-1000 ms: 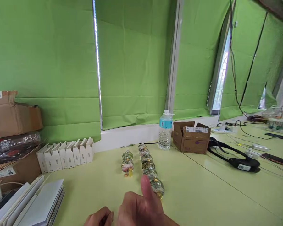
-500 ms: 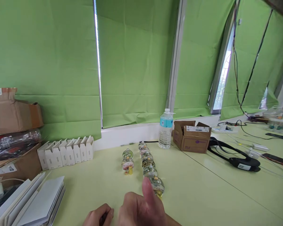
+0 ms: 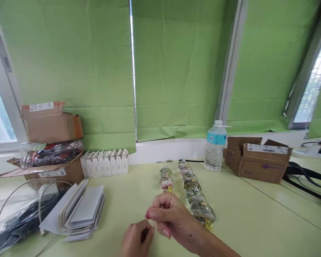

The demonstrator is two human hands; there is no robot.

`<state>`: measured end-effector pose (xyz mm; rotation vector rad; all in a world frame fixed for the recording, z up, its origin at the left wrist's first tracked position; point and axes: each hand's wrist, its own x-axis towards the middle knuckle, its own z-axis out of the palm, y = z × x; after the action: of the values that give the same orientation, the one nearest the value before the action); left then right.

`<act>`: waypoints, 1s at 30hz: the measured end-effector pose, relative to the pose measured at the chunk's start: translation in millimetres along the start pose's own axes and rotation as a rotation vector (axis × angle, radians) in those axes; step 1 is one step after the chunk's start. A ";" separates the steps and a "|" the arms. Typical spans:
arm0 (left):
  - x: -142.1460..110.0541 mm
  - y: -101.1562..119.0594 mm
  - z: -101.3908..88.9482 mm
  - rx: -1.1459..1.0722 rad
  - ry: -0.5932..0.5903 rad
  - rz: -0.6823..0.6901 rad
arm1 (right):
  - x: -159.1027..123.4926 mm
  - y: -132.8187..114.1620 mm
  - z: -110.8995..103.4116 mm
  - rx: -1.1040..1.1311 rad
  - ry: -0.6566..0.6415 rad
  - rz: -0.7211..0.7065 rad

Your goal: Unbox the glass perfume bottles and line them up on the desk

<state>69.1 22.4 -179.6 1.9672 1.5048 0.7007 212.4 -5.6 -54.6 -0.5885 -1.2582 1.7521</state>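
My right hand [image 3: 173, 219] is over the near part of the table, thumb and fingers pinched together. Whatever the pinch may hold is too small to make out. Just left of it and lower, my left hand [image 3: 138, 237] is curled closed, and its fingers hide any content. Beyond my hands, a long row of round glass bottles [image 3: 194, 195] runs away toward the wall, with a gold cap [image 3: 208, 224] at its near end. A shorter row of similar bottles [image 3: 166, 175] stands to the left, partly behind my right hand.
White cartons [image 3: 105, 164] line up by the wall. At left lie stacked white folded card pieces [image 3: 87, 208], plastic-wrapped dark items [image 3: 34, 210] and cardboard boxes [image 3: 49, 125]. A water bottle [image 3: 214, 146] and an open brown box [image 3: 262, 166] stand at the back right.
The view has swung left, so the table's things appear farther right. My right hand has turned from a raised thumb to a pinch near my left hand, which stays curled.
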 end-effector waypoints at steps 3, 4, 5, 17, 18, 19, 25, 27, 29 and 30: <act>-1.9 0.4 -0.5 0.006 -0.019 0.087 | 18.2 11.2 -14.6 -0.272 0.165 -0.045; -2.7 1.3 -1.0 0.010 -0.008 0.085 | 26.4 16.2 -20.7 -0.380 0.213 -0.059; -3.6 2.4 -1.8 0.013 0.004 0.074 | 35.5 21.5 -26.9 -0.489 0.244 -0.064; -5.7 9.7 -8.8 0.090 -0.021 0.025 | 156.3 49.5 -55.0 -1.556 0.387 -0.050; -5.4 9.4 -8.6 0.095 -0.023 0.024 | 164.6 47.9 -53.8 -1.589 0.383 -0.056; -5.4 9.1 -8.4 0.099 -0.021 0.025 | 172.6 46.2 -52.5 -1.616 0.366 -0.064; -10.0 7.3 -7.8 0.063 0.038 0.061 | 216.9 39.1 -44.3 -1.688 0.244 -0.085; -12.1 6.3 -7.5 0.044 0.067 0.085 | 230.5 38.7 -43.6 -1.688 0.217 -0.087; -13.4 4.8 -6.9 0.033 0.084 0.105 | 242.1 38.7 -43.9 -1.682 0.186 -0.083; -13.6 4.1 -6.5 0.030 0.090 0.112 | 246.5 38.7 -44.3 -1.680 0.174 -0.082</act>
<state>64.2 9.1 -173.0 2.0806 1.4733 0.8281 107.6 223.8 -79.9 -1.4647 -2.3596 0.1624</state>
